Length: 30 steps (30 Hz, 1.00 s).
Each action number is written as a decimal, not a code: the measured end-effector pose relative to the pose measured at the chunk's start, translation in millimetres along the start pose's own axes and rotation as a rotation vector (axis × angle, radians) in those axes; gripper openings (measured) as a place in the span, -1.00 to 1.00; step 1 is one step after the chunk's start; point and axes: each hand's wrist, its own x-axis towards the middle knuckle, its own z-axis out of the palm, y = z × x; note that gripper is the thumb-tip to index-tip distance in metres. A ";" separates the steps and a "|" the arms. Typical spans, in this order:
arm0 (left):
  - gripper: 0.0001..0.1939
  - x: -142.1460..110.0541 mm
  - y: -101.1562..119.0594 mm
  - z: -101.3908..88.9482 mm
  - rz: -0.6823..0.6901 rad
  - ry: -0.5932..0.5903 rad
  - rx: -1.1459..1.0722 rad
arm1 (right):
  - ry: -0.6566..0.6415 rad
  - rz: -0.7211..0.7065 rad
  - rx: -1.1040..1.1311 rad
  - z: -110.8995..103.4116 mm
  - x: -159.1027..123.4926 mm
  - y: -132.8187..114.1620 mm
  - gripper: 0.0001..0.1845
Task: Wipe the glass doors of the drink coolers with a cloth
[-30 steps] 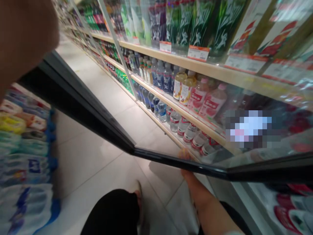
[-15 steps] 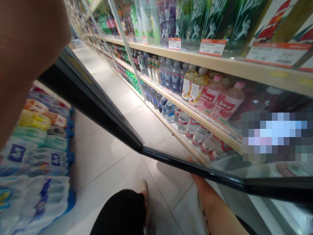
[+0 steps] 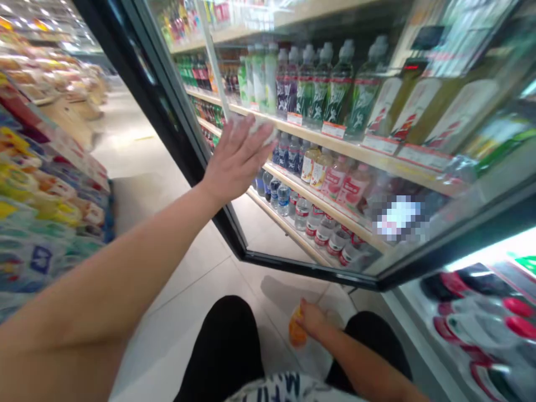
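My left hand (image 3: 238, 159) is raised against the glass of an open, black-framed cooler door (image 3: 234, 229). Its fingers are stretched out over a whitish cloth (image 3: 270, 134), pressed to the pane; the cloth is partly hidden and blurred. Low down between my knees, my right hand (image 3: 312, 318) is wrapped round an orange bottle (image 3: 297, 330). The bottle's top is mostly covered by the fingers.
Behind the glass, shelves (image 3: 347, 148) carry rows of drink bottles. Wrapped multipacks (image 3: 50, 251) are stacked on the left. Red-capped bottles (image 3: 517, 307) lie within the cooler at right. Pale floor tiles (image 3: 184, 307) run beneath the door.
My left arm has moved from close before the camera at upper left onto the glass. The right hand and orange bottle have come into sight. My view has tilted up.
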 end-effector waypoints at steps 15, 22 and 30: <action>-0.52 -79.9 123.4 -29.7 -0.296 0.077 -0.366 | 0.504 -0.278 0.167 -111.9 -209.3 -78.1 -0.70; -0.47 -159.9 240.4 -73.9 -0.261 0.024 -0.513 | 0.652 -0.334 0.197 -157.9 -261.7 -97.9 -0.63; 0.13 -163.8 309.9 -83.7 -0.443 0.144 -0.660 | 0.753 -0.421 0.151 -175.4 -302.9 -122.8 -0.62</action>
